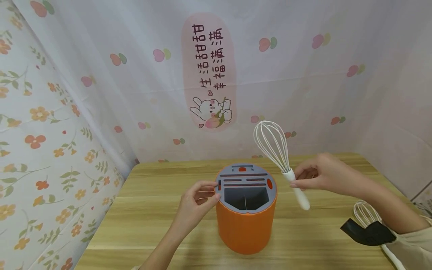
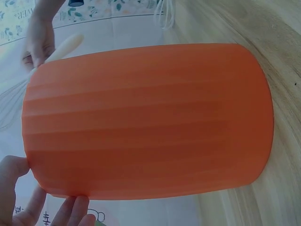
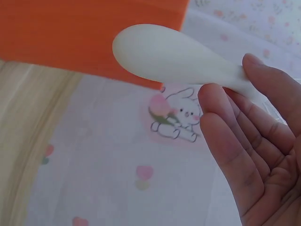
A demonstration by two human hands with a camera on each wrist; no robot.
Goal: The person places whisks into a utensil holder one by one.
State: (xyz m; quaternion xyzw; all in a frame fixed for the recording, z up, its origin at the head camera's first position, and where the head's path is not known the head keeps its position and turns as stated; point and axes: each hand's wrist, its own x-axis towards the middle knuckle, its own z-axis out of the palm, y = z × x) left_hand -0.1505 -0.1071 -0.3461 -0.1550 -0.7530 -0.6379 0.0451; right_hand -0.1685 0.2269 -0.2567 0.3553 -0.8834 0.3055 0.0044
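The right hand (image 1: 318,174) pinches the whisk (image 1: 288,174) above the counter (image 1: 152,187), near the holder (image 1: 245,232) that the left hand (image 1: 195,198) lightly touches, and too slack a pinch could let the whisk fall.

Head camera: above the near side of the wooden tabletop (image 1: 152,210), facing forward and down; orange utensil holder (image 1: 244,228) and backdrop curtain (image 1: 303,93) at moderate range. Left wrist camera: close to the holder's side, image turned sideways, tabletop at frame right; right hand (image 2: 40,44) and whisk (image 2: 66,47) beyond. Right wrist camera: very near the whisk's handle (image 3: 164,54), also sideways, tabletop at left. It shares the rabbit print (image 3: 181,115) with the head view; all three share the holder.
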